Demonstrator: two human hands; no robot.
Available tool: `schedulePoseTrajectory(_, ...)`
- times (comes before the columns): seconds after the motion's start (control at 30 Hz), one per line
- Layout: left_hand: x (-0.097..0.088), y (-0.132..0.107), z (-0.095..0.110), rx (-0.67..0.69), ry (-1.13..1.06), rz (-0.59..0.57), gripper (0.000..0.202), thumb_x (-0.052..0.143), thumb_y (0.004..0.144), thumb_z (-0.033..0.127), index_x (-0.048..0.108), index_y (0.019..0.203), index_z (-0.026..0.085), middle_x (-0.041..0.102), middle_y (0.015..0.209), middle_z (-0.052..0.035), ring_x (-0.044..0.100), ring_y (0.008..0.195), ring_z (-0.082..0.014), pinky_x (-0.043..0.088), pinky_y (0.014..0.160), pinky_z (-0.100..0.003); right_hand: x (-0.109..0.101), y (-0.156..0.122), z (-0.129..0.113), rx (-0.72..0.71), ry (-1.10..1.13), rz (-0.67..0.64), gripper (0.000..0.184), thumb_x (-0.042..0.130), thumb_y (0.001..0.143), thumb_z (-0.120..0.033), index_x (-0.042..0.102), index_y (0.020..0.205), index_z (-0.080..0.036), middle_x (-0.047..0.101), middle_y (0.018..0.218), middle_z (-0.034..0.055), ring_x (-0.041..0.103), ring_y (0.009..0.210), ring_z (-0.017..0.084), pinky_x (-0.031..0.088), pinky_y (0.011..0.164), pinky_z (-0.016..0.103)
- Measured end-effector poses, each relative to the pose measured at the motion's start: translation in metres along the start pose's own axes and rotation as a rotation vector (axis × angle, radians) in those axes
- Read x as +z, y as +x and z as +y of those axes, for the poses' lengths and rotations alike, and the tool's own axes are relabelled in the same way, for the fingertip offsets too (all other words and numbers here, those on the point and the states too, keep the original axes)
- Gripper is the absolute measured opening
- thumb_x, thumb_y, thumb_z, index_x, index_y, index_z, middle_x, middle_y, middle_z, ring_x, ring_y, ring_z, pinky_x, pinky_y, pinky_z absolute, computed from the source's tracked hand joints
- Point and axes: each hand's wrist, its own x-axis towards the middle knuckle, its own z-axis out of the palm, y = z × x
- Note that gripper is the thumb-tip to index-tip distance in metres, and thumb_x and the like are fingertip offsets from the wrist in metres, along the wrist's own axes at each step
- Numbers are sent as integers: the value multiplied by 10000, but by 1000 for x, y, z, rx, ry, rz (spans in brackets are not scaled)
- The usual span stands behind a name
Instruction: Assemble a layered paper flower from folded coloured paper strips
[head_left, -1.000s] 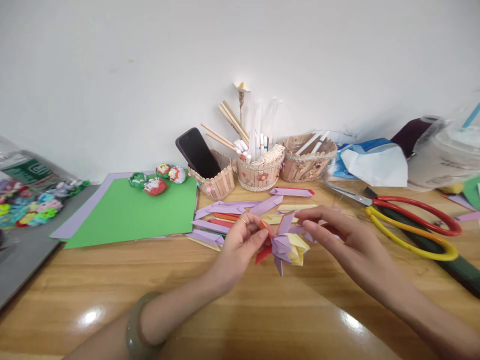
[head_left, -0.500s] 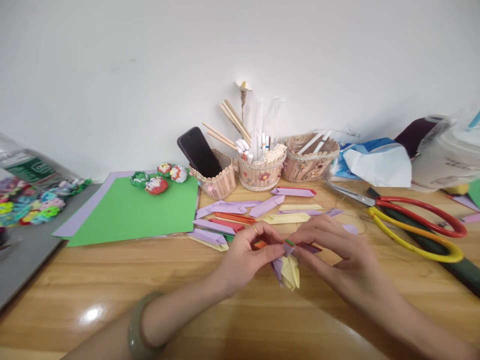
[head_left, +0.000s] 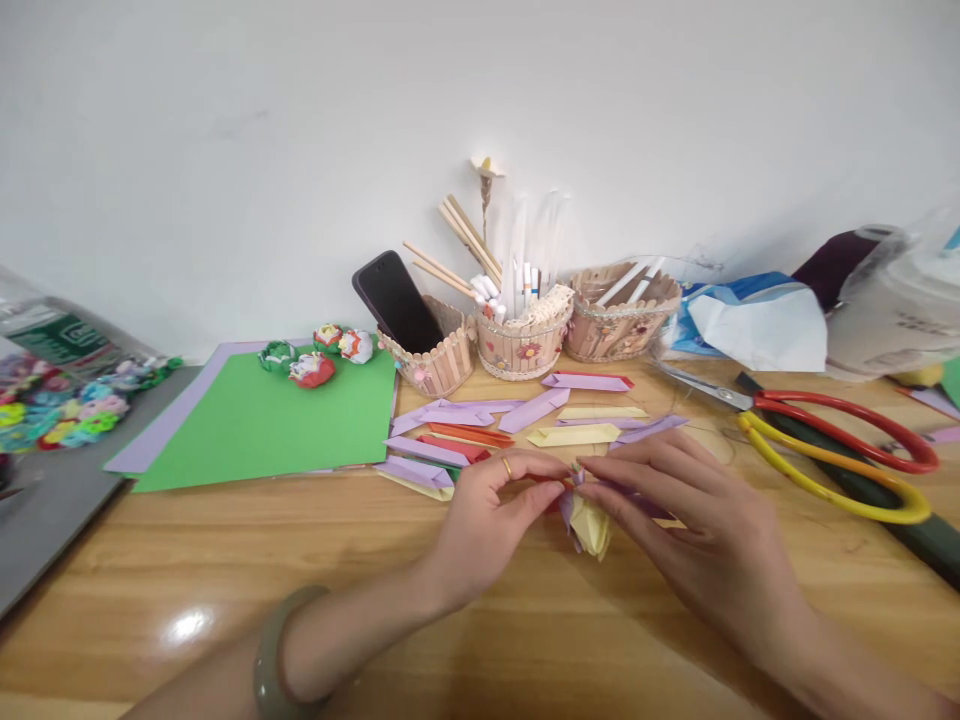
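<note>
Between my two hands, over the front of the wooden table, is a folded paper piece in pale yellow and purple, with a little red and green near the fingertips. My left hand, with a ring and a bangle on the wrist, pinches its left upper side between thumb and forefinger. From the right, my right hand pinches the same piece, fingertips almost meeting the left ones. The fingers cover much of its upper part. Just behind lie several folded paper strips in purple, yellow, red and orange.
Large scissors with red and yellow handles lie right, over a dark green object. Green paper bearing small paper flowers lies left. Behind stand stick-covered baskets, one holding a phone. A tissue pack is at back right.
The paper piece has shifted slightly right and up and turned a little between my fingers. My right hand's fingers have moved closer over its top. Both hands still pinch it.
</note>
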Motion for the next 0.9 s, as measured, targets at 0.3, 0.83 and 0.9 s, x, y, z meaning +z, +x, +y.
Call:
schedulePoseTrajectory(0.3, 1, -1, 1, -106, -35, 39, 79, 630, 741, 222, 654, 781, 158, 691, 818, -41, 620, 783, -160, 483, 766, -291, -1, -1, 1, 31, -49, 11, 68, 629, 782, -184, 637, 835, -227, 664, 774, 47, 565, 735, 192, 483, 622, 334)
schedulePoseTrajectory(0.83, -1, -4, 6, 136, 168, 25, 57, 642, 739, 196, 610, 783, 182, 616, 781, -18, 570, 752, -139, 468, 703, -263, 0, 5, 2, 457, 562, -268, 184, 633, 767, -366, 582, 719, -197, 592, 691, -8, 560, 659, 139, 453, 602, 246)
schedulePoseTrajectory(0.9, -1, -3, 6, 147, 169, 19, 57, 645, 735, 191, 607, 776, 180, 601, 774, -16, 560, 746, -136, 462, 697, -260, 2, 5, 3, 492, 616, -275, 186, 644, 758, -366, 579, 719, -196, 588, 688, -13, 556, 660, 134, 450, 607, 241)
